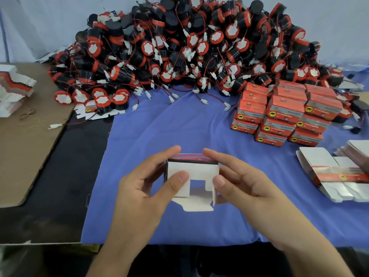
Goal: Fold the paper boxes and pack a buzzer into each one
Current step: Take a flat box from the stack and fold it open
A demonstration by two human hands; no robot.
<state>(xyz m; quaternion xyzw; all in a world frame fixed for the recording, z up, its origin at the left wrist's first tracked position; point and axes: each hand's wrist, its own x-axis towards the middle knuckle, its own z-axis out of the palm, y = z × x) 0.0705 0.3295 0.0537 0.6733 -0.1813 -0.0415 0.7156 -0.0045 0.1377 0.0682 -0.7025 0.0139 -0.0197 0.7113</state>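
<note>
Both hands are on one paper box, held just above the near middle of the desk. The left hand has a pinching grip on its left side, thumb on the white front panel and fingers behind. The right hand pinches the right side the same way. The box is squared up, but its near end gapes open with the flaps loose, and I can see no buzzer in it.

I'd say the job is only partly done. A block of finished boxes, red and closed, is stacked at the far right. Behind it, a great heap of buzzers with trailing red wires fills the far side, so most of the work is left. Flat blanks lie at the near right, and another stack of blanks sits at the far left.

A blue cloth covers the middle of the dark desk, with a brown cardboard sheet on the left. A pale wall stands behind the heap.
</note>
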